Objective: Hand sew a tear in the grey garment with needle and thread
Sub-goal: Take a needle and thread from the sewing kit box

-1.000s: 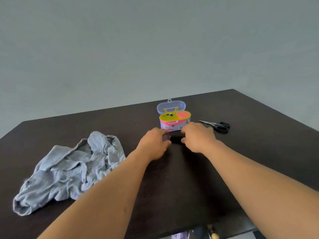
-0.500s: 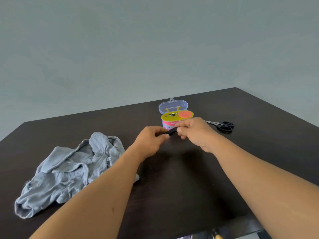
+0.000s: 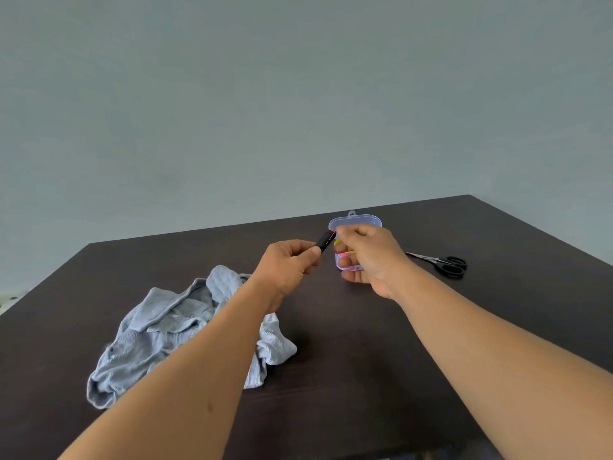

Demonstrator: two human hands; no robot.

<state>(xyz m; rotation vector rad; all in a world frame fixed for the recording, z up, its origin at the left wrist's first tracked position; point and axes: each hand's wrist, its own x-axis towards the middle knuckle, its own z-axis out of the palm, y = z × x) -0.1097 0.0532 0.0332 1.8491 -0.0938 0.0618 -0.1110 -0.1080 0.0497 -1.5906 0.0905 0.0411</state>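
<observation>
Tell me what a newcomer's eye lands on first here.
Two bare forearms reach in, the left hand and right hand pinching a small black spool above the dark table. A crumpled grey garment lies left; black scissors lie right of an open sewing kit.

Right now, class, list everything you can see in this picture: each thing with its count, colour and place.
grey garment: one, grey, crumpled on the table's left part.
sewing kit box: one, clear with colourful contents, lid open, behind the right hand.
black spool: one, black, held between both hands.
scissors: one pair, black handles, right of the box.
table: one, dark brown.
left hand: grips the spool.
right hand: pinches at the spool's top.
</observation>
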